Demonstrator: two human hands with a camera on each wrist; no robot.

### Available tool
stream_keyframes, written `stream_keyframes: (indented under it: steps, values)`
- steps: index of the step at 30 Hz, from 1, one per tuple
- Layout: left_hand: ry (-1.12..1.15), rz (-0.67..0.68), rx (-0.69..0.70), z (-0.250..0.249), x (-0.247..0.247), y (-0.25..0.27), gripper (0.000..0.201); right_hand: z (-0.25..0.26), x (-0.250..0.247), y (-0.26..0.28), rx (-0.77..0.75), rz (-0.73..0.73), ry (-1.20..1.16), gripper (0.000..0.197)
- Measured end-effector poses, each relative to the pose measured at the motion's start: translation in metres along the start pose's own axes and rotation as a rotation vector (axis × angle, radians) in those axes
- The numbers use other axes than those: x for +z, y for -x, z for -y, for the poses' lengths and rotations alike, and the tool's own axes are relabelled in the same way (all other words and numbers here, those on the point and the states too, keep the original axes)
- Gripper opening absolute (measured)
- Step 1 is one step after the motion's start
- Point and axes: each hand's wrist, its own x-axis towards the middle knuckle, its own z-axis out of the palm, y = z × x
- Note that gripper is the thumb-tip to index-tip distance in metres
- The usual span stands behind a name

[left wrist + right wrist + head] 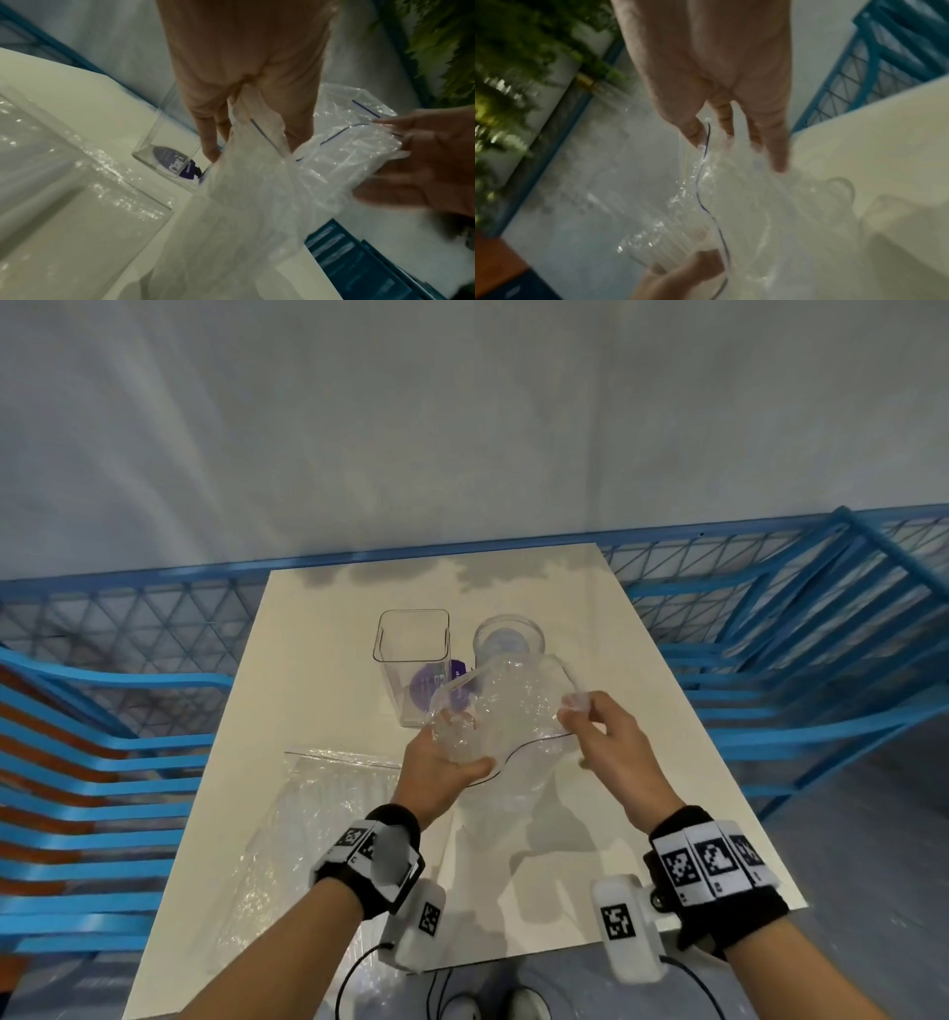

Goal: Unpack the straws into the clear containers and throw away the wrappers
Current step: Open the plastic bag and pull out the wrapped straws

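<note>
A clear zip bag of clear straws [506, 711] hangs above the middle of the white table [318, 649], held by both hands. My left hand [444, 760] grips its left edge [257, 162], thumb over the blue zip line. My right hand [595, 724] pinches the right edge of its mouth [706, 146]. Behind the bag stand a square clear container [411, 654] with a purple label [169, 162] and a round clear container [508, 636]. A second clear bag [318, 819] lies flat at the table's left.
Blue slatted chairs [102, 762] stand at the left and more blue chairs [801, 670] at the right. A blue mesh railing [154, 618] runs behind the table. Green plants [513, 71] show in the wrist views.
</note>
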Motion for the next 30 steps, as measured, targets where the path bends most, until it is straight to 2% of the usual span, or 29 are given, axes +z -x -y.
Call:
stream_keyframes:
  steps: [2, 4, 6, 10, 13, 14, 16, 18, 20, 22, 25, 27, 30]
  values:
    - [0.005, -0.046, -0.002, 0.002, 0.004, 0.004, 0.046, -0.002, 0.001, 0.004, 0.149, 0.133, 0.027, 0.030]
    - [-0.063, -0.066, -0.006, 0.007, 0.009, 0.002, 0.058, 0.002, 0.003, 0.010, 0.256, 0.306, -0.135, 0.033]
    - [-0.120, -0.033, -0.061, 0.013, 0.012, 0.000, 0.072, 0.000, 0.005, 0.008, 0.196, 0.296, -0.172, 0.039]
    - [-0.201, 0.167, -0.171, 0.011, 0.006, 0.003, 0.105, -0.009, 0.001, 0.004, 0.046, 0.161, 0.030, 0.045]
    - [-0.103, 0.322, -0.174, -0.004, -0.005, 0.004, 0.128, -0.016, -0.006, 0.005, 0.056, 0.250, 0.112, 0.046]
    - [-0.057, 0.345, -0.160, -0.009, -0.007, 0.003, 0.127, -0.015, -0.009, 0.005, 0.053, 0.327, 0.155, 0.049]
    - [-0.035, 0.369, -0.129, -0.019, -0.008, 0.001, 0.108, -0.011, -0.015, 0.001, 0.027, 0.450, 0.221, 0.056]
    - [-0.085, 0.361, -0.097, -0.026, -0.006, -0.001, 0.082, -0.002, -0.021, -0.005, -0.002, 0.448, 0.174, 0.067]
    - [-0.104, 0.338, -0.061, -0.031, -0.003, -0.001, 0.069, 0.004, -0.025, -0.011, -0.033, 0.379, 0.025, 0.078]
    - [-0.078, 0.323, -0.050, -0.035, -0.002, -0.002, 0.064, 0.006, -0.025, -0.013, -0.099, 0.305, -0.128, 0.090]
    - [-0.126, 0.352, -0.034, -0.041, -0.007, -0.005, 0.062, 0.003, -0.024, -0.018, -0.252, 0.186, -0.151, 0.096]
    - [-0.141, 0.342, -0.046, -0.039, -0.012, -0.007, 0.063, 0.001, -0.023, -0.022, -0.297, 0.237, -0.062, 0.089]
    - [-0.096, 0.227, -0.054, -0.029, -0.017, -0.007, 0.065, 0.000, -0.017, -0.025, -0.246, 0.356, 0.105, 0.077]
